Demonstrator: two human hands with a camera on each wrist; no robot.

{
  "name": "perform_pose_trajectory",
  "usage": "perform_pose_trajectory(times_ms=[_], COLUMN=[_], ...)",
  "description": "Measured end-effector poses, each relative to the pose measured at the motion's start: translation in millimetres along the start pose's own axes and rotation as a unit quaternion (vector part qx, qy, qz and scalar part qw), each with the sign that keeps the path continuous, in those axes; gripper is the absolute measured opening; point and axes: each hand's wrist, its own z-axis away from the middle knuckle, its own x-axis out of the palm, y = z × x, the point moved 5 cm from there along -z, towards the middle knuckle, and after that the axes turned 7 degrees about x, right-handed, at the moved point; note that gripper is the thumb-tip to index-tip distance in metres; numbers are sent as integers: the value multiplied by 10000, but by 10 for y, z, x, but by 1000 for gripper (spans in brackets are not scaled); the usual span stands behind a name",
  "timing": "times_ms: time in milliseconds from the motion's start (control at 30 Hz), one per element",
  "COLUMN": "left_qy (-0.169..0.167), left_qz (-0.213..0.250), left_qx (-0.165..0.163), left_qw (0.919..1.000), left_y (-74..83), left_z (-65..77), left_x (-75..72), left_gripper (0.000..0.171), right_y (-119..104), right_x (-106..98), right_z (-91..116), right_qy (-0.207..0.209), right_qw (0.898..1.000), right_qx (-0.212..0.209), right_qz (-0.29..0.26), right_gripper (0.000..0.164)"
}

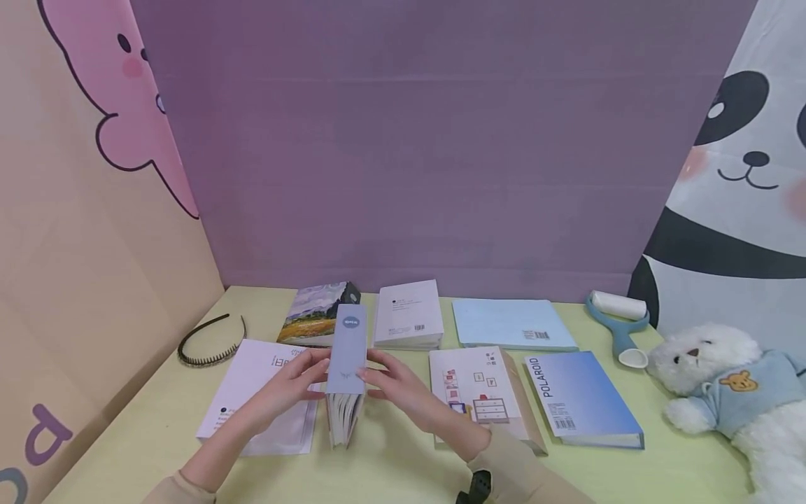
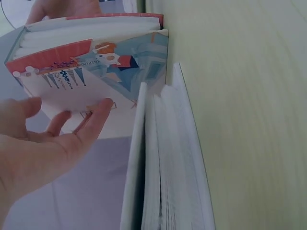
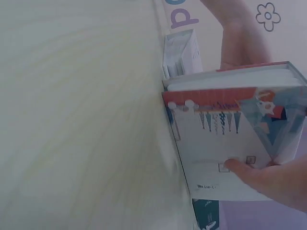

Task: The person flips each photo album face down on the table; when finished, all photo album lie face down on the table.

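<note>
A thick photo album stands on its page edges between my two hands, its grey-blue spine facing up. Its cover carries a red band, a row of pennants and a blue drawing. On one side my left hand touches the cover with spread fingertips, as the left wrist view also shows. From the other side my right hand rests against it, a fingertip close to the lower spine and the rest along the cover. Just left of it lies a white album, partly covered by my left forearm.
Behind lie a landscape-covered album, a white album and a pale blue one. Rightward are an illustrated album, a blue POLAROID album, a lint roller and a teddy bear. A headband lies at far left.
</note>
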Motion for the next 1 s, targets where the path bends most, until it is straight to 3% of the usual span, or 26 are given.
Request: perform_pose_trajectory(times_ms=[200,333,667,1000], left_qy=[-461,-712,-971,-1108], left_qz=[-276,-657,-1209,-1483], left_qx=[-198,-280,-284,-198], left_qw=[9984,9949,9875,9825], left_y=[-65,-113,-164,-169], left_z=[-16,-20,-32,53], left_x=[23,66,156,140], left_gripper=[52,58,52,41], right_y=[2,52,186,329], right_x=[-77,-175,-397,-387], right_z=[61,86,126,186], right_qy=[-47,293,1279,1291], right_qw=[9999,9994,9889,9849], right_qx=[-113,35,279,692], right_qz=[13,159,697,919], right_gripper=[66,66,75,85])
